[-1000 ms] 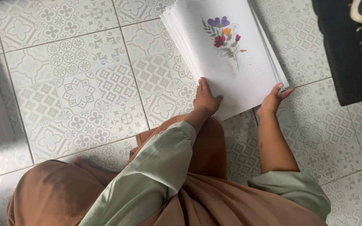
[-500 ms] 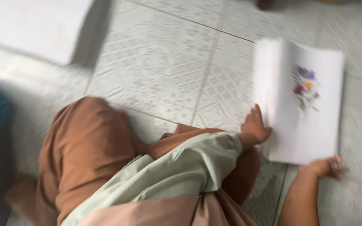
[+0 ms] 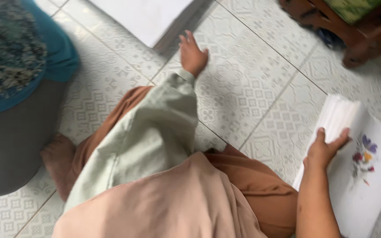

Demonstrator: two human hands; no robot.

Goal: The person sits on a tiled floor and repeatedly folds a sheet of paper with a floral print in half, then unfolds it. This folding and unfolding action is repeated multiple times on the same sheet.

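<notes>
- Pale patterned floor tiles with grey grout lines all round; seated low on them, brown trousers and a light green sleeve filling the middle.
- Left hand stretched forward past the knee, fingers loosely spread, palm down over the tile, gripping nothing; nearest to the edge of a white sheet stack at the top of the view, just short of it.
- Right hand resting on the near edge of a thick white paper stack lying on the floor at right, thumb and fingers partly open over its corner; hard to tell whether pressing or pinching.
- Printed flower sprig in purple, red and orange on the top sheet, just beside the fingertips.
- Another person in blue and grey at left, well apart from both hands.
- Dark wooden furniture at top right, blurred.
</notes>
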